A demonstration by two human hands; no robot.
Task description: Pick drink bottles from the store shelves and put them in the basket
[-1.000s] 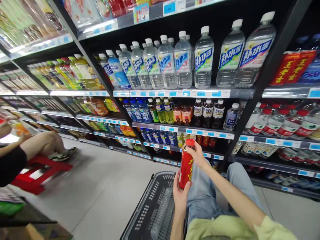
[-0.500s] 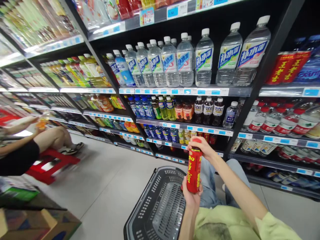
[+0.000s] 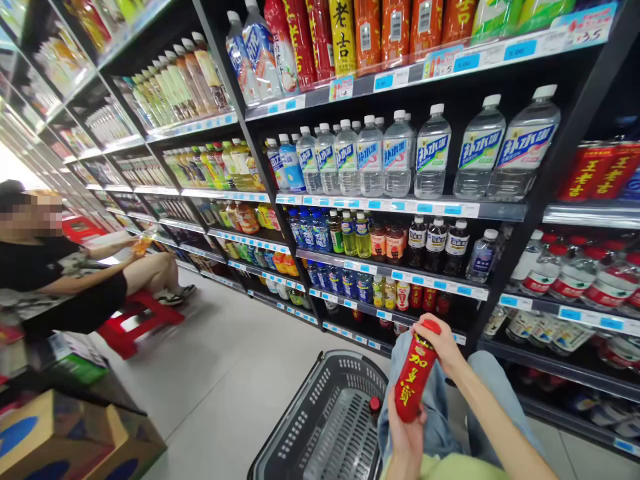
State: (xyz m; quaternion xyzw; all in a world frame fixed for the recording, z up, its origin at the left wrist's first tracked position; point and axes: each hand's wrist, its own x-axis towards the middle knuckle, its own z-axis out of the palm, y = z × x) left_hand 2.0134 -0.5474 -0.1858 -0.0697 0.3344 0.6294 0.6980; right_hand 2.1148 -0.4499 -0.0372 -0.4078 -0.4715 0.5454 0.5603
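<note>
I hold a red bottle [image 3: 415, 380] with yellow characters and a red cap between both hands, tilted a little to the right. My right hand [image 3: 443, 347] is wrapped round its cap end from the right. My left hand [image 3: 407, 437] cups its base from below. The bottle hangs just right of a dark grey plastic shopping basket [image 3: 325, 427] on the floor, above my knees in light jeans. A small red-capped bottle [image 3: 374, 407] lies inside the basket at its right wall.
Black shelves [image 3: 400, 203] full of drink bottles run along the right and back. A person [image 3: 60, 273] sits on a red stool [image 3: 135, 323] at the left, handling shelf goods. Cardboard boxes [image 3: 75, 433] stand at the lower left. Grey floor lies between.
The view has tilted up, showing a higher shelf. The red bottle has dropped lower in the picture and leans right; both hands still hold it.
</note>
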